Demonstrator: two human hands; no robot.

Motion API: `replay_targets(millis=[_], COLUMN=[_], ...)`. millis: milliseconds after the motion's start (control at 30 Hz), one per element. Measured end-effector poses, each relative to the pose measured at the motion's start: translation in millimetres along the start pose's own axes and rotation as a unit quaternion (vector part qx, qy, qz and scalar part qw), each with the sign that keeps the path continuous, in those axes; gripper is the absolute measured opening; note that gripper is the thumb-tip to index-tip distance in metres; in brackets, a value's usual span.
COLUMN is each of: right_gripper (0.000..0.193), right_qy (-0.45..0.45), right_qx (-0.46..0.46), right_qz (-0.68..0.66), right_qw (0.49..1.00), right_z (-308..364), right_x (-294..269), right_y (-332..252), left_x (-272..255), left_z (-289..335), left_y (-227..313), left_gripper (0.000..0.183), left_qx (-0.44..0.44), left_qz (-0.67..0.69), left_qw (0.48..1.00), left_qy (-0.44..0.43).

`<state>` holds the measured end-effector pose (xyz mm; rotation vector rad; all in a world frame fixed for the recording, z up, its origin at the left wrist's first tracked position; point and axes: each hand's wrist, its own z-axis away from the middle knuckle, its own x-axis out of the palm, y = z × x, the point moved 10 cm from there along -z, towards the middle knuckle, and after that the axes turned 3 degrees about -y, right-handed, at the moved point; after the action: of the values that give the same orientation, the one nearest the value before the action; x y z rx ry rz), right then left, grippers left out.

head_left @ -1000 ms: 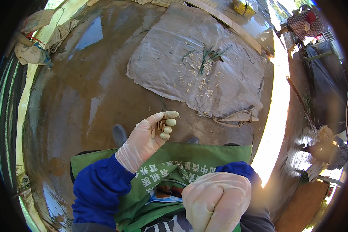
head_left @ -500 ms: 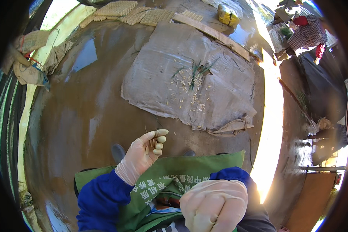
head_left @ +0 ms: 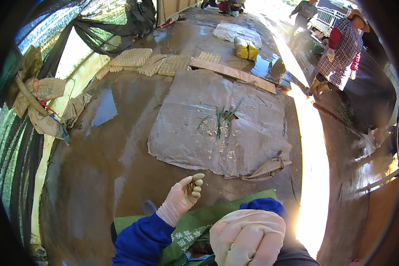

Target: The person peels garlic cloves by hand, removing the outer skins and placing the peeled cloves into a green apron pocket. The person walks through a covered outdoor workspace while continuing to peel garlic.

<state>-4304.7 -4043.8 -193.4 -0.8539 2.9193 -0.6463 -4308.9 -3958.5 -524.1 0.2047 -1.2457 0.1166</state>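
My left hand [head_left: 185, 193], in a pale thin glove with stained fingertips, is closed in front of the apron. Its thumb meets the curled fingers, and what they hold is too small to make out. My right hand [head_left: 248, 237], also gloved, is raised close to the camera with its fingers bent in a fist, and the palm side is hidden. Beyond the left hand a grey sheet [head_left: 177, 115] lies on the floor. Small pale pieces [head_left: 228, 153] are scattered on it, with a few green stalks [head_left: 220, 122] among them. A green apron [head_left: 257, 196] covers my front.
Egg-tray-like slabs [head_left: 175, 65] and a wooden board [head_left: 235, 75] line the sheet's far side. A yellow bundle [head_left: 245, 48] lies beyond. Sacks and a pole [head_left: 31, 95] lean at the left. A person in a checked garment [head_left: 341, 51] stands at the far right; another person [head_left: 303, 13] is farther back.
The view has tilted up, so the sheet sits lower and more of the far area shows. The person in checks has gone from bent over to upright. My hands keep much the same pose.
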Motion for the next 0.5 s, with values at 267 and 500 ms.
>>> replay_targets(millis=[267, 500], right_gripper=[0.016, 0.014], right_qy=[0.009, 0.031], right_qx=[-0.062, -0.063], right_qz=[0.058, 0.111], right_qw=[0.996, 0.991], right_z=[13.2, 17.3], right_x=[-15.5, -31.0], right_y=[-18.5, -33.0], left_x=[-14.8, -17.8], left_z=[9.3, 7.8], left_y=[7.0, 14.6], left_gripper=[0.029, 0.031], left_qx=[0.019, 0.017], left_qz=[-0.011, -0.015], left_qw=[0.997, 0.996], left_qy=[0.075, 0.081])
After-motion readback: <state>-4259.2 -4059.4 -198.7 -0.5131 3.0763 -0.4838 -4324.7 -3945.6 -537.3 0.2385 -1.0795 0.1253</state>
